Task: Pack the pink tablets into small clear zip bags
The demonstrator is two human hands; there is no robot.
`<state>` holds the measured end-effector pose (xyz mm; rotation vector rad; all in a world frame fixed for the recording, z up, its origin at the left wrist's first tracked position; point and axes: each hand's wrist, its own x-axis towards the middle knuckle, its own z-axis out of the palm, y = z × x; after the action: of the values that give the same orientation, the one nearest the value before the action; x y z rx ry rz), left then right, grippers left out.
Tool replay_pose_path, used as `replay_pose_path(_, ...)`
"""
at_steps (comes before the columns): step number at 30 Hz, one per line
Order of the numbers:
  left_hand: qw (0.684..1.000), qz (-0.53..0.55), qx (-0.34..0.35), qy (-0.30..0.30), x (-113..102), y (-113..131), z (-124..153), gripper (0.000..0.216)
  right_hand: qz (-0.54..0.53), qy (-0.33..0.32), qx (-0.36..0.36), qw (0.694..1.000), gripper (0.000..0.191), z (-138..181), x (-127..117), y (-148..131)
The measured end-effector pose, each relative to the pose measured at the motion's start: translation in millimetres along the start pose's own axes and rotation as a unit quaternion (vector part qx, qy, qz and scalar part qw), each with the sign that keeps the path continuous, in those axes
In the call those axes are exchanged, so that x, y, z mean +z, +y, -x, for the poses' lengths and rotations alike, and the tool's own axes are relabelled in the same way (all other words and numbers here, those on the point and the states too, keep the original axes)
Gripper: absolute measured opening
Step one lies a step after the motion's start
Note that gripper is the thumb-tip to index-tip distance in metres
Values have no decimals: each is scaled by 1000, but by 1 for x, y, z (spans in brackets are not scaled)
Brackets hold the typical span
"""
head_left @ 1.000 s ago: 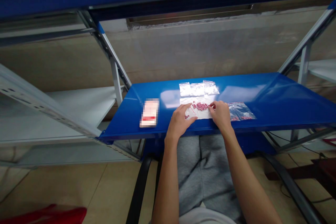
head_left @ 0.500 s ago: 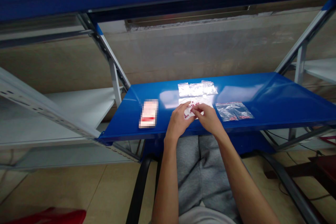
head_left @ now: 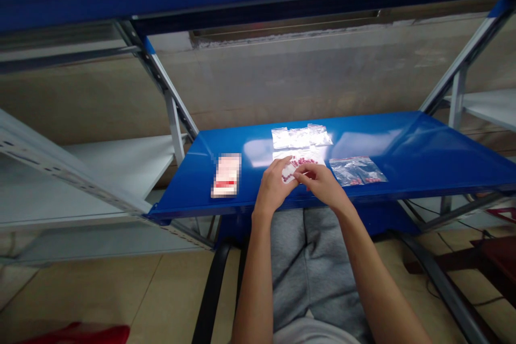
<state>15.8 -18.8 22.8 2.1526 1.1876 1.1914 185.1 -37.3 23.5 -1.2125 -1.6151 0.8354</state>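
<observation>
Small dark red bead-like pieces (head_left: 305,161) lie scattered on a white sheet (head_left: 319,154) near the table's front edge. A short curved row of similar pieces (head_left: 287,177) sits between my two hands. My left hand (head_left: 274,180) rests at the sheet's left side, its thumb and forefinger apart around that row. Over the right side, my right hand (head_left: 322,183) pinches thumb and forefinger together at the row's right end. What the pinch holds is too small to make out. Part of the sheet is covered by both hands.
Behind the sheet lie clear zip bags (head_left: 300,138), shiny with glare. Another clear bag (head_left: 358,171) with red pieces lies to the right. A blurred-out pale rectangular object (head_left: 226,172) is on the blue table (head_left: 258,193). Metal uprights flank the table.
My right hand has shifted slightly right, uncovering more red pieces on the sheet. My left hand stays almost in place.
</observation>
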Motion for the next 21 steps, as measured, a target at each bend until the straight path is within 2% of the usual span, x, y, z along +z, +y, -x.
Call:
replay_pose_path(4,997,70,-31,7,-3,2,0,54,-28,25,15,999,26,0,-4,-1)
replay_pose_path(9,985,150,-82,12,-9,6,-1,34,-85,52,36,994,29,2,-8,-3)
replay_pose_path(16,976,195,-75,59,-10,3,-4,19,-36,62,-25,997,25,6,-13,-18)
replay_pose_path(21,968,225,-79,83,-13,3,-4,20,-75,85,-36,993,26,9,-13,-25)
